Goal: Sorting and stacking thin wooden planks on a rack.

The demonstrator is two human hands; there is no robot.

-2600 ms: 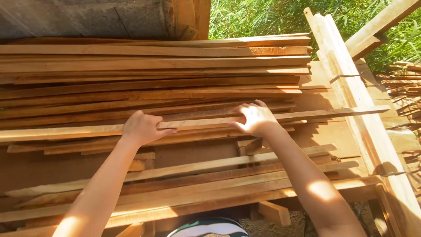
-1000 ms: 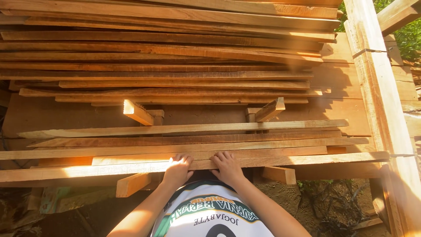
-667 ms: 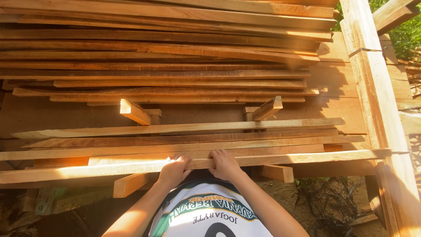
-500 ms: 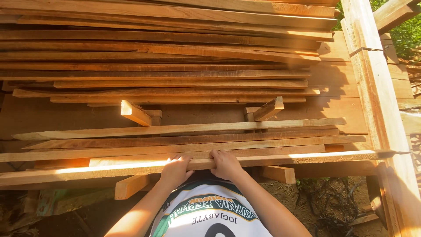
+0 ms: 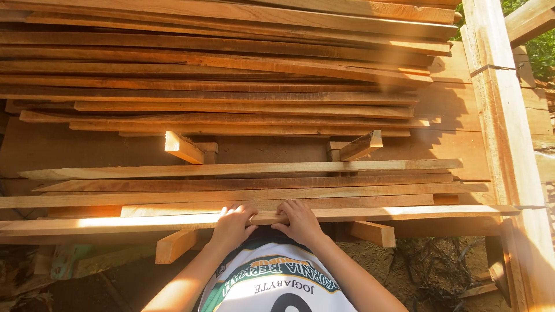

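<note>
Left hand (image 5: pixel 232 224) and right hand (image 5: pixel 299 219), side by side, each grasping the near edge of the long thin pale wooden plank (image 5: pixel 404 212) lying lowest and nearest in the stack of rough sawn boards (image 5: pixel 231 86); with so central a grip, its long ends could sag or tip.

No packages, signs or screens showed, only printed lettering on the shirt (image 5: pixel 277 286) at bottom centre, green and yellow curved band, dark letters and a black numeral on white cloth, seen upside down
</note>
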